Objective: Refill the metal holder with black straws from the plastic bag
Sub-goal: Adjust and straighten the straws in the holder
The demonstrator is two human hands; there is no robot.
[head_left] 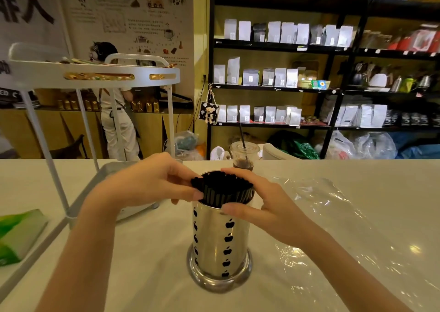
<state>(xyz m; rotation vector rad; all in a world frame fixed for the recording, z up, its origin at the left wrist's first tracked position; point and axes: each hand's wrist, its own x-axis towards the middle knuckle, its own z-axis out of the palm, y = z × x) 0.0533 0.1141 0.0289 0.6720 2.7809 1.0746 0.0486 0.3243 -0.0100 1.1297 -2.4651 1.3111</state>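
Glossy polished metal holder [220,240], matt black straws [222,188], crinkled clear plastic bag [333,216].

A black shelving unit [328,50] stocked with silver pouches lines a yellow wall [201,50] in a café. An illustrated poster [133,14] covers the adjoining wall. A white rack [95,73] stands on the pale surface [357,169].

Two bare forearms and hands, nothing worn

The left hand [152,183] and right hand [262,207] are uncovered, with no gloves, rings, watch or bracelet showing. Both forearms are bare right to the bottom edge of the view, with no sleeve or cuff. Fingernails are short and unpainted.
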